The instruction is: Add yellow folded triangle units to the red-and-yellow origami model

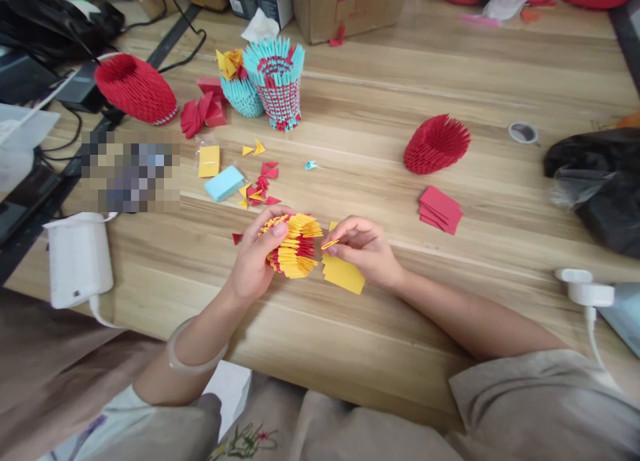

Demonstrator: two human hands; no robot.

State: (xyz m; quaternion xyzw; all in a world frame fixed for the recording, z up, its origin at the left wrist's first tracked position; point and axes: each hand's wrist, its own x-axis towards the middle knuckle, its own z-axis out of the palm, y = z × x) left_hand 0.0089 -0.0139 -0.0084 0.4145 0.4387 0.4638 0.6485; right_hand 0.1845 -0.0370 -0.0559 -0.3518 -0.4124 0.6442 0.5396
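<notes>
My left hand (257,257) is closed round a yellow and red ring of folded paper pieces (296,245), holding it just above the wooden table (380,147). My right hand (363,247) pinches a small yellow folded paper piece (330,243) right beside the ring. A stack of yellow paper sheets (345,274) lies under my right hand. Loose red and yellow folded pieces (260,184) are scattered just beyond my hands.
Farther back stand a teal and red paper vase (277,81), a red paper bowl shape (135,87) at left and another (436,144) at right. Red paper sheets (440,209), a light blue pad (224,183), a white device (79,259), a black bag (597,181) and cardboard boxes (345,7) are around.
</notes>
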